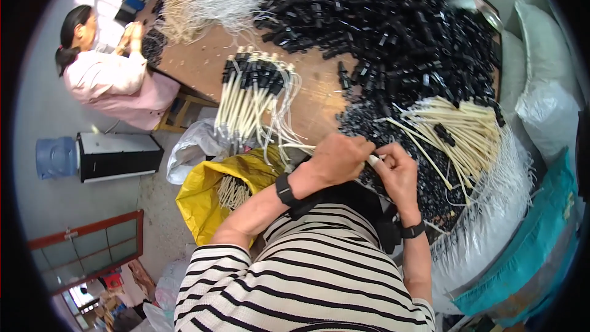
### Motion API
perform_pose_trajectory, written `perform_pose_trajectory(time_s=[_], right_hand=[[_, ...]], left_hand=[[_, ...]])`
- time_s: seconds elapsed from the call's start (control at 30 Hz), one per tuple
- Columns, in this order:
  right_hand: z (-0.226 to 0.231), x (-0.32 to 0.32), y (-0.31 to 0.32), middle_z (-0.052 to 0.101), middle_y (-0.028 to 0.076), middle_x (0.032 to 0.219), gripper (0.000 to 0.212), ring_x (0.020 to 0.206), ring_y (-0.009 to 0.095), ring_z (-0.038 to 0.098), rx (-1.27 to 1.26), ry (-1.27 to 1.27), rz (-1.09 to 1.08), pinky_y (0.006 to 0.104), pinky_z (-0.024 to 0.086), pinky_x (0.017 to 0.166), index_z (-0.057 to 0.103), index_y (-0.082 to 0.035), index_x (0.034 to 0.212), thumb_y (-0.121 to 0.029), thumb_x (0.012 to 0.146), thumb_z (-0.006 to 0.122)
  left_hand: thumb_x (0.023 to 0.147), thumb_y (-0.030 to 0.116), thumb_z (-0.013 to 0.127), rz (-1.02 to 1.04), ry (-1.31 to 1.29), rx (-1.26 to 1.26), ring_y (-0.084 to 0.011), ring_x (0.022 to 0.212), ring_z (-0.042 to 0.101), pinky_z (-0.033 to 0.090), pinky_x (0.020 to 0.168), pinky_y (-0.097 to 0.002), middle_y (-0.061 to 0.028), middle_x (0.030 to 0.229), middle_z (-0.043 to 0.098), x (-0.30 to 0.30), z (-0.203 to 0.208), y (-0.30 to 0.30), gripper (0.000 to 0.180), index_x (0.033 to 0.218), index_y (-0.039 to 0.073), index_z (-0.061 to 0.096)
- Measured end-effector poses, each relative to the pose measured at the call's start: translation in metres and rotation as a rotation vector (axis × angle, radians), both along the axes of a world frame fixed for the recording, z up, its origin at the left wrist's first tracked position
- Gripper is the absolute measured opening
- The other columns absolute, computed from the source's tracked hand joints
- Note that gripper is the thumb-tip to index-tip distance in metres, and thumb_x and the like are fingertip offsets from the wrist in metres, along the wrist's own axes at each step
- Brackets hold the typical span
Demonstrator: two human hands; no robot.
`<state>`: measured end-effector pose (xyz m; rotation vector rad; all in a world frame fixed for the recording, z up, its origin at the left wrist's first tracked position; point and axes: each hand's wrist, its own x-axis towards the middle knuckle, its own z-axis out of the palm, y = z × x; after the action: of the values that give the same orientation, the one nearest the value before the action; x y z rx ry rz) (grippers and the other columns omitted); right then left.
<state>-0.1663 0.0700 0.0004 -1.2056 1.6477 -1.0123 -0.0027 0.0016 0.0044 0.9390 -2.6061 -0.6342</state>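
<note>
Gripping a pale tube (298, 146) in left hand (341, 158), pinching something hidden in right hand (397, 171), perhaps risking, through any slackened pinch, loss among black pieces (433, 195) at three o'clock.

From my remote seat I am watching a wearer who is sporting an off-white shirt (319, 258) with narrow black stripes. The stripes are running crosswise over the torso, bending into arcs, and the cloth is looking finely textured. The left sleeve (212, 264) is ending short of the elbow, carrying the same stripes around its edge; the right sleeve (423, 313) is showing only partly, near the lower rim, matching in pattern. Both forearms are emerging bare. A broad black band (284, 190) is circling the left wrist, and a second black strap (413, 230) is wrapping the right one. The left hand (340, 158) and right hand (399, 175) are showing bare fingers.
</note>
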Motion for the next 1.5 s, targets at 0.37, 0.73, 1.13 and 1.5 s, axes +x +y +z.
perform_pose_trajectory(time_s=[0.37, 0.73, 1.13, 1.5], right_hand=[[0.018, 0.001, -0.017, 0.067, 0.011, 0.095, 0.005, 0.078, 0.022, 0.064, -0.654, 0.609, -0.054, 0.0288, 0.049, 0.065, 0.066, 0.0, 0.09, 0.0, 0.085, 0.064], [0.004, 0.026, -0.009, 0.064, 0.011, 0.105, 0.018, 0.084, 0.03, 0.065, -0.31, 0.478, 0.327, 0.0353, 0.051, 0.071, 0.067, -0.003, 0.093, -0.008, 0.076, 0.07], [-0.004, 0.018, 0.005, 0.067, 0.012, 0.096, 0.014, 0.079, 0.032, 0.065, -0.22, 0.459, 0.283, 0.0362, 0.051, 0.069, 0.067, -0.002, 0.092, -0.006, 0.079, 0.067], [-0.003, -0.049, 0.017, 0.065, 0.013, 0.089, 0.014, 0.073, 0.033, 0.062, -0.138, 0.494, -0.046, 0.0359, 0.048, 0.065, 0.067, -0.003, 0.093, -0.006, 0.079, 0.067]], left_hand=[[0.067, 0.007, 0.066, 0.374, 0.237, -0.391, -0.0285, 0.078, 0.061, 0.045, 0.071, -0.0392, -0.0064, 0.075, 0.062, 0.085, 0.012, -0.056, 0.017, 0.084, 0.008, 0.066], [0.069, 0.017, 0.068, 0.905, 0.077, -0.497, -0.0254, 0.098, 0.056, 0.035, 0.093, -0.0405, -0.0044, 0.101, 0.063, 0.159, -0.009, -0.114, 0.045, 0.113, 0.011, 0.061], [0.07, 0.002, 0.065, 0.89, 0.178, -0.177, -0.0311, 0.084, 0.061, 0.049, 0.073, -0.0411, -0.0117, 0.093, 0.061, 0.164, -0.028, -0.103, 0.054, 0.122, 0.009, 0.055], [0.075, -0.003, 0.064, 0.572, 0.34, -0.334, -0.0212, 0.071, 0.062, 0.05, 0.063, -0.0304, -0.0084, 0.082, 0.064, 0.106, -0.004, -0.069, 0.026, 0.099, 0.006, 0.067]])
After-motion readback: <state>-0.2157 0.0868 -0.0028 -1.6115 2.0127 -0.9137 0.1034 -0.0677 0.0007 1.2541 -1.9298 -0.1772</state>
